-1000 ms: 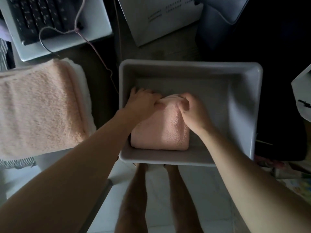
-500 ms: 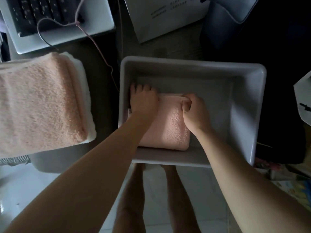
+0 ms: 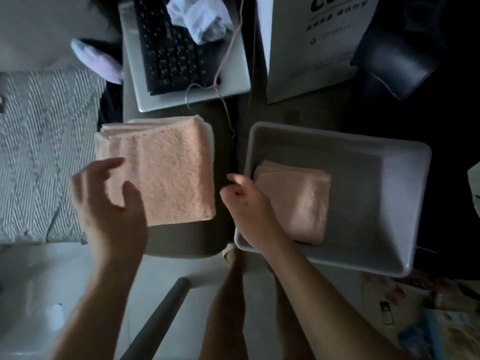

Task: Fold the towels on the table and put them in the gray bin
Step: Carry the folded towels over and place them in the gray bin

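I see a dark surface [image 3: 228, 105] carrying a laptop [image 3: 181, 55] at the far edge, a stack of peach towels [image 3: 166, 172] on its near left part, and a gray bin [image 3: 389, 203] to the right. A white box [image 3: 311, 48] sits beside the laptop, a thin cord [image 3: 223, 105] trailing between them.

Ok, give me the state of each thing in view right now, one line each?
Left hand: open, fingers spread over the near left corner of the towel stack.
Right hand: empty, fingers loosely curled, above the bin's left rim.
Towel stack: folded, on the table.
Folded towel: lying flat in the bin's left part.
Gray bin: right part bare.
Laptop: open, crumpled white cloth on its keyboard.
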### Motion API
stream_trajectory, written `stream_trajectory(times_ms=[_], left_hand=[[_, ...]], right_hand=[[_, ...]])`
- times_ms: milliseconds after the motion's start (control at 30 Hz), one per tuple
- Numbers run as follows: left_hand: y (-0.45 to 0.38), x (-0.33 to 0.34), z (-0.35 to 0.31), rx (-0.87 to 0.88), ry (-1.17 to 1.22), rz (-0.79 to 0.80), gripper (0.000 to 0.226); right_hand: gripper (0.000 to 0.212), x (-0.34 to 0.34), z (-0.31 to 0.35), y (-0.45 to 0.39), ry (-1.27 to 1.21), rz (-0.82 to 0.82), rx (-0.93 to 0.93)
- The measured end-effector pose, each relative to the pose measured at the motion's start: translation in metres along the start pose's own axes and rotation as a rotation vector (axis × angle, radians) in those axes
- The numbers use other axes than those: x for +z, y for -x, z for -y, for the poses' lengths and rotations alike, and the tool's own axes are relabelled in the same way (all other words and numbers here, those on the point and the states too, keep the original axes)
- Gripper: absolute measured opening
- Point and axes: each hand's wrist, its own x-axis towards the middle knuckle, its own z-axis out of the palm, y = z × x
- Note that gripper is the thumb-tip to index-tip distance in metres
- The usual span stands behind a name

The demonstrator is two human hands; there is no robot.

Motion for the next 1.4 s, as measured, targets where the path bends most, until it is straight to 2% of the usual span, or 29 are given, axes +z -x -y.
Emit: stream_trajectory(times_ms=[67, 133, 200, 333, 467, 600, 667, 733, 833, 933, 1000, 1067, 1133, 1200, 1267, 1333, 1400], left_hand=[[-0.017, -0.016, 0.031, -0.339, -0.073, 0.045, 0.049], [-0.028, -0.020, 0.051, -0.644, -0.001, 0.236, 0.067], [-0.037, -0.020, 0.060, -0.744, 0.086, 0.351, 0.073], [-0.051, -0.029, 0.064, -0.678, 0.008, 0.403, 0.061], [-0.055, -0.028, 0.065, -0.762, 0.158, 0.562, 0.053], [-0.051, -0.033, 0.059, -0.728, 0.240, 0.594, 0.036], [-0.048, -0.039, 0.047, -0.700, 0.242, 0.623, 0.044], [-0.040, -0.039, 0.029, -0.688, 0.252, 0.703, 0.062], [-0.025, -0.028, 0.006, -0.702, 0.259, 0.776, 0.063], [-0.012, -0.018, -0.003, -0.603, 0.126, 0.707, 0.059], [-0.006, -0.014, -0.003, -0.564, -0.031, 0.586, 0.063], [0.000, -0.009, 0.000, -0.623, -0.185, 0.447, 0.073], [0.008, -0.009, 0.004, -0.730, -0.207, 0.375, 0.077], [0.013, -0.013, 0.007, -0.759, -0.099, 0.371, 0.070], [0.015, -0.019, 0.011, -0.692, 0.032, 0.394, 0.048], [0.015, -0.024, 0.013, -0.649, 0.109, 0.458, 0.034], [0.013, -0.026, 0.015, -0.622, 0.134, 0.564, 0.033]], right_hand=[[0.055, 0.029, 0.017, -0.007, -0.020, 0.046, 0.025], [0.055, 0.044, 0.029, -0.012, 0.005, -0.015, 0.071], [0.046, 0.047, 0.036, -0.013, -0.019, -0.092, 0.122], [0.029, 0.045, 0.042, -0.008, -0.062, -0.100, 0.136], [0.024, 0.052, 0.044, -0.004, -0.064, -0.095, 0.209], [0.025, 0.044, 0.048, 0.009, -0.087, -0.064, 0.165], [0.032, 0.030, 0.046, 0.022, -0.106, -0.061, 0.153], [0.036, 0.013, 0.039, 0.038, -0.138, -0.066, 0.183], [0.022, -0.012, 0.024, 0.061, -0.136, -0.093, 0.223], [0.021, -0.025, 0.012, 0.072, -0.133, -0.107, 0.215], [0.025, -0.018, 0.012, 0.069, -0.110, -0.028, 0.215], [0.035, 0.000, 0.015, 0.060, -0.090, 0.035, 0.208], [0.044, 0.015, 0.018, 0.048, -0.071, 0.052, 0.198], [0.048, 0.016, 0.016, 0.037, -0.070, 0.007, 0.242], [0.047, 0.010, 0.007, 0.032, -0.117, -0.052, 0.329], [0.042, 0.000, -0.003, 0.034, -0.136, -0.098, 0.395], [0.040, -0.007, -0.010, 0.039, -0.116, -0.120, 0.418]])
